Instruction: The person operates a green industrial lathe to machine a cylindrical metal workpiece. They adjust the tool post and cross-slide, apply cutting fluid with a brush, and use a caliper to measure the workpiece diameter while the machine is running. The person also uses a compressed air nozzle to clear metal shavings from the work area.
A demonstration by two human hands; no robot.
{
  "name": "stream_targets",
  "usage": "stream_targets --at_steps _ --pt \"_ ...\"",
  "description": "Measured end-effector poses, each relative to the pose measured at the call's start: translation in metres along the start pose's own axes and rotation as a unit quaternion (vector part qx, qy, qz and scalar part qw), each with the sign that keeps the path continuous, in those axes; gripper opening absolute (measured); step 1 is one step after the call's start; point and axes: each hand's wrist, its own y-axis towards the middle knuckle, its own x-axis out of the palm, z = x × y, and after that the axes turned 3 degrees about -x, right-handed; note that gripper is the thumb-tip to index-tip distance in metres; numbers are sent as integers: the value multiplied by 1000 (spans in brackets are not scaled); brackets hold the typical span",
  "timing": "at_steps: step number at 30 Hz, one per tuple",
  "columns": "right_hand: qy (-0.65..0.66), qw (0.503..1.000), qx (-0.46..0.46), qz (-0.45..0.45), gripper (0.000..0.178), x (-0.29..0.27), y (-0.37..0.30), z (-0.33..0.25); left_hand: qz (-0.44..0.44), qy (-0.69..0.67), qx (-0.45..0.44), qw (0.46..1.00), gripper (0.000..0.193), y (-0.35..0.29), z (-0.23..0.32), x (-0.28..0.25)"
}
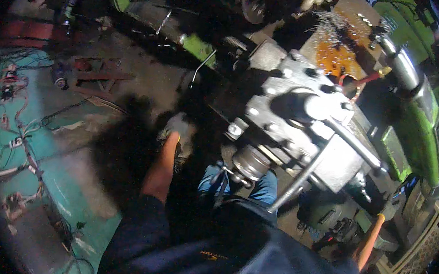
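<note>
My left hand [177, 124], in a grey work glove, hangs in shadow to the left of the machine. Its fingers blur into the dark, and I see nothing in it for certain. My right hand [391, 207] reaches out at the far right, also gloved, beside the green machine casing [398, 154]; its fingers are too dark to make out. Between my arms stands a lathe's bright square tool post [281, 98] with several bolts around its edge. A clamping lever [353, 144] slopes from its round top. Below it, close to my legs, sits a round metal handwheel hub [251, 163].
Curled metal shavings [332, 31] lie by an oily orange-brown plate [338, 58] behind the tool post. A long rod [303, 174] slants toward my waist. Tangled wires [28, 145] cover a teal surface at left. A pale perforated metal frame [417, 251] stands at lower right.
</note>
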Motion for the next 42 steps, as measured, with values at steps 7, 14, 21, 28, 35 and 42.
stream_targets --at_steps 7,14,21,28,35,42 --pt "47 978 -174 -108 64 -101 -270 -6 -78 -156 -165 971 62 148 65 -5" --pt "40 915 -140 -377 55 -167 -495 -82 -255 -535 -167 788 12 204 47 30" --pt "146 890 -22 -431 55 -154 -565 -92 -289 -554 -158 765 13 183 84 -133" --pt "180 888 -6 -423 56 -136 -576 -86 -309 -481 -189 798 31 172 62 -93" --pt "297 918 -87 -248 44 -168 -528 -105 -244 -362 -167 884 33 155 87 -119" --pt "347 924 -159 -18 42 -253 -395 -184 205 -337 233 889 32 171 113 -283"
